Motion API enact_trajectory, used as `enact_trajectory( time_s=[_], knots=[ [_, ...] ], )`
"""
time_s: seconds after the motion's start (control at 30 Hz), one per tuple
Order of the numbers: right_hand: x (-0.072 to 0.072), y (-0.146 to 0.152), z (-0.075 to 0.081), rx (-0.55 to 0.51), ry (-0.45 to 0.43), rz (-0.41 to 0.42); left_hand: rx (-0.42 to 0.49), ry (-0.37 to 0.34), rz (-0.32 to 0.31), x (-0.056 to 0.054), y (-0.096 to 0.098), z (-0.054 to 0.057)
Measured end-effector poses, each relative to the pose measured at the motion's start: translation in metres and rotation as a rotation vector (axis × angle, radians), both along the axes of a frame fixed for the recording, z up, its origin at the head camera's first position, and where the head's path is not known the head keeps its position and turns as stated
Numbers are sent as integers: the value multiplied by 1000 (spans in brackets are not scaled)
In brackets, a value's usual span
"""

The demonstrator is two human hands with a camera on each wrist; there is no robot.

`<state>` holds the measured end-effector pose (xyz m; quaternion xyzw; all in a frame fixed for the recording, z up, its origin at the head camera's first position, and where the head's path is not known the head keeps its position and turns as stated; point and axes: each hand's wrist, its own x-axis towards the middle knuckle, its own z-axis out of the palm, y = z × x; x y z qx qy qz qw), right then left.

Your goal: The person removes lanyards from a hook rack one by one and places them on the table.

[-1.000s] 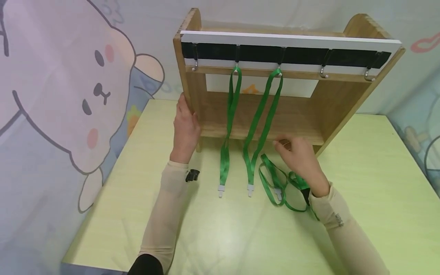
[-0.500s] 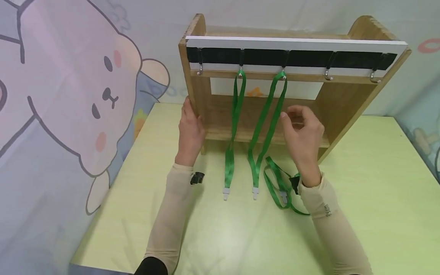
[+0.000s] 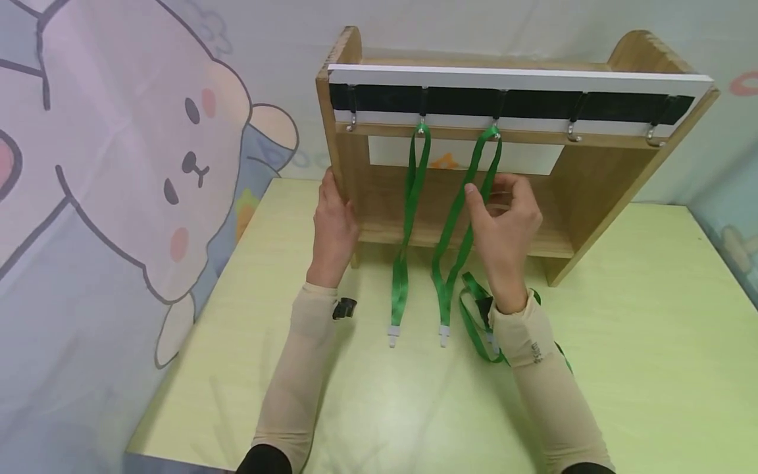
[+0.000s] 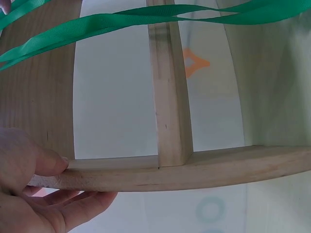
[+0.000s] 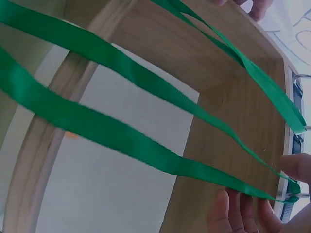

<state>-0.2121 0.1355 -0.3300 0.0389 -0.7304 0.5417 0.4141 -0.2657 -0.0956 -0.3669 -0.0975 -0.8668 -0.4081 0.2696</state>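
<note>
My left hand (image 3: 334,227) grips the left side panel of a wooden rack (image 3: 349,155), thumb on one face and fingers on the other in the left wrist view. Two green lanyards hang by their loops from hooks on the rack's front rail: one left lanyard (image 3: 400,283) and one middle lanyard (image 3: 453,217), grey clips dangling. My right hand (image 3: 506,224) is at the middle lanyard, thumb in front of its straps. In the right wrist view the fingers (image 5: 235,208) lie right at the lower strap's edge, a gap between them and the thumb.
Another green lanyard (image 3: 469,329) lies loosely coiled on the pale table (image 3: 379,408), partly under the right forearm. A free hook (image 3: 573,135) and others line the white-and-black rail (image 3: 533,102). Behind stands a printed cartoon backdrop (image 3: 118,164).
My right hand has risen from above the coiled lanyard and moved left to the middle hanging lanyard. The left hand keeps its grip on the rack; the head view has shifted slightly.
</note>
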Motion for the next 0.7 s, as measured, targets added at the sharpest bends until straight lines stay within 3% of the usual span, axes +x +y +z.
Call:
enact_trajectory(
  time_s=[0.3,0.7],
  knots=[
    [-5,-4,2,31,61,-1,-22,-7,-8,1,5,-1],
    [1,-4,13,8,84,93,-51,29,7,2,-2,1]
  ],
)
